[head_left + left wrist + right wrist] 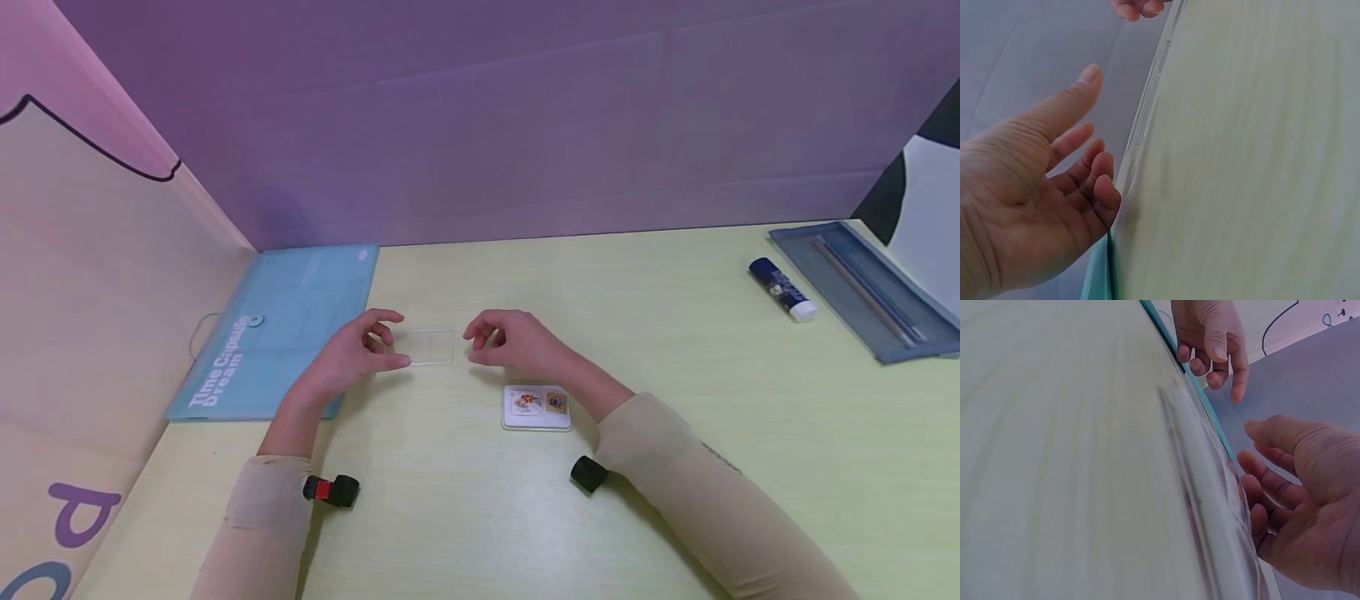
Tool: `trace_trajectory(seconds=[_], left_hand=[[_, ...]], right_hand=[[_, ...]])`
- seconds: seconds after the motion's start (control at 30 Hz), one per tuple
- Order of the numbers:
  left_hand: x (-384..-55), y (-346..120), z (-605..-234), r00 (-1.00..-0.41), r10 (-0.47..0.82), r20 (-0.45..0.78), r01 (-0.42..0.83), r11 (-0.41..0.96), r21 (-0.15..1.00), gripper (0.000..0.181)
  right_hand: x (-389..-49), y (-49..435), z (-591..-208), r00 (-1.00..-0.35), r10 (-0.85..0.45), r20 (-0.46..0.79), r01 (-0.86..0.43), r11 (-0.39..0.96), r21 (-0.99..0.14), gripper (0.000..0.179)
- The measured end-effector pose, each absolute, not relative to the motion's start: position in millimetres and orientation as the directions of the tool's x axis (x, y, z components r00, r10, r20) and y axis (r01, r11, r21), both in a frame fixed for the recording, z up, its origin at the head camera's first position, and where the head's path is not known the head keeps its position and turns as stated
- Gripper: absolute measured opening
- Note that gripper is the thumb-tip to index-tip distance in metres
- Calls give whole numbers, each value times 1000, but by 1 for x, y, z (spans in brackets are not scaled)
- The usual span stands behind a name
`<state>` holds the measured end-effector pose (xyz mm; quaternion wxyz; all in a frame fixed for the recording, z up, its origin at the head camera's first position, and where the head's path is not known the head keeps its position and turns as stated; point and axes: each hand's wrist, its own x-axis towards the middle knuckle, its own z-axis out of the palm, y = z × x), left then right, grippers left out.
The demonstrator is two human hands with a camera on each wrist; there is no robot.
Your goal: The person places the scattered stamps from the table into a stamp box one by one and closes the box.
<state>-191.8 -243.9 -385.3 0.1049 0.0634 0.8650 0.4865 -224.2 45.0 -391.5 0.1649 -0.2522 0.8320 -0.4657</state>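
Facing each other above the counter (pixel 465 517), the left hand (pixel 358 348) and the right hand (pixel 517 342) have their fingers loosely bent, the thumbs apart from them, and hold nothing. Between the hands lies a clear flat case (pixel 431 347) (its edges are rather faint); in the head view the left thumb overlaps its end, but I cannot tell if they touch. A white tin (pixel 536 422) lies near the right wrist, and a blue folder (pixel 300 325) beside the left hand.
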Motion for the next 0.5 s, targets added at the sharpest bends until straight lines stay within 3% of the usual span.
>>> trace_trajectory(seconds=[0.5], left_hand=[[-194, -253, -392, -960, 235, -150, -5, 524, 852, 65]], right_hand=[[-231, 30, -396, -829, -557, -44, -261, 457, -850, 26]])
